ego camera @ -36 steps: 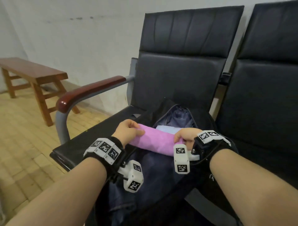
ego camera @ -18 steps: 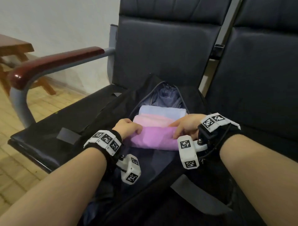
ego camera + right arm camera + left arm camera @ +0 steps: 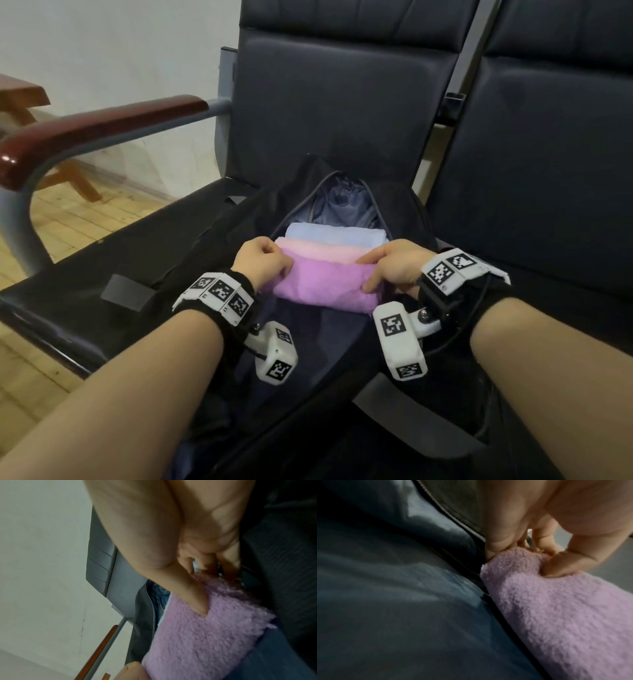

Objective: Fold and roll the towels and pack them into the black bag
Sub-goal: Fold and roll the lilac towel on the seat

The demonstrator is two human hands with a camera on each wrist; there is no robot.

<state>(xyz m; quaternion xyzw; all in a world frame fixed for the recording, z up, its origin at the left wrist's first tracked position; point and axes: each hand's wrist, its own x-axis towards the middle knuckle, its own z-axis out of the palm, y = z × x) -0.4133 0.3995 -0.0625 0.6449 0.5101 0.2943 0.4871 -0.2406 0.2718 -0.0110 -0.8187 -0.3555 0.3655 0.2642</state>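
Head view: left hand and right hand each grasp one end of the fluffy purple rolled towel, a soft cylinder whose long axis runs from hand to hand, lying in the open black fabric bag. Just beyond the fingers lie a pink roll and a pale blue roll, parallel.

The left hand pinches the end of a purple towel. The roll lies against the bag lining, beside its zip.
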